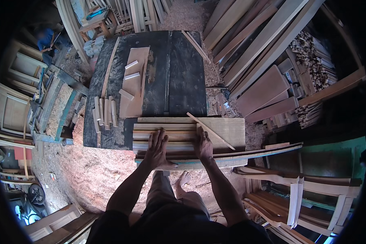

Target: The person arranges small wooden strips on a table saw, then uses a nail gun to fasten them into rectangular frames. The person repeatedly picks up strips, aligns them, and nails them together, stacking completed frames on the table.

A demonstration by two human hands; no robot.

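Several narrow wooden strips (pixel 179 126) lie side by side on a pale board (pixel 229 126) at the near edge of the dark table. My left hand (pixel 156 148) rests across them with its fingers stretched out and its thumb toward the near side. At their right ends, my right hand (pixel 202 144) has its fingers bent in against the strips; its fingertips are partly hidden. A thin loose stick (pixel 211 131) lies slanting across the board just right of that hand. A long narrow plank (pixel 264 152) runs along the near edge, extending to the right.
The dark table (pixel 187 73) bears a brown panel (pixel 132 87) with small wood blocks (pixel 131 76), and a cluster of short pieces (pixel 105 112) at left. Tall planks (pixel 264 44) lean at far right. A wooden frame (pixel 293 199) stands near right. A person (pixel 46 42) works far left.
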